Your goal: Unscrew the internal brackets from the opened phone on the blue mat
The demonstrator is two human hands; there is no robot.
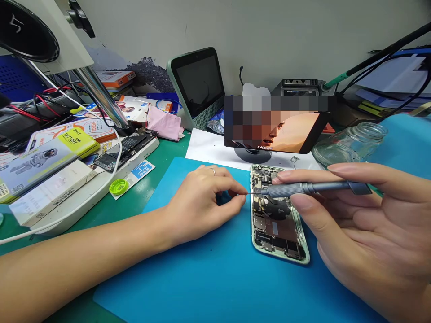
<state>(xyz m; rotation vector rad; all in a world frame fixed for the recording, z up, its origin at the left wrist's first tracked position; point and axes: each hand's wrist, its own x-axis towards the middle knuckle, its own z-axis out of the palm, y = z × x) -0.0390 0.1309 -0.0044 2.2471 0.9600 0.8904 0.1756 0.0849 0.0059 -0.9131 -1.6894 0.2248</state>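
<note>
An opened phone (279,229) with its boards and battery bared lies on a blue mat (215,278). My right hand (357,224) grips a thin grey screwdriver (303,189) between thumb and fingers, held level, its tip pointing left just past the phone's left edge. My left hand (202,202) rests on the mat left of the phone, fingers curled, thumb and forefinger pinched together right at the screwdriver's tip. What they pinch is too small to make out.
A phone on a round stand (279,130) plays video behind the opened phone. A glass jar (350,143) lies at right. A smart display (198,85) stands at back. Boxes (50,157), cables, a green cap (118,186) and a microscope post (101,96) crowd the left.
</note>
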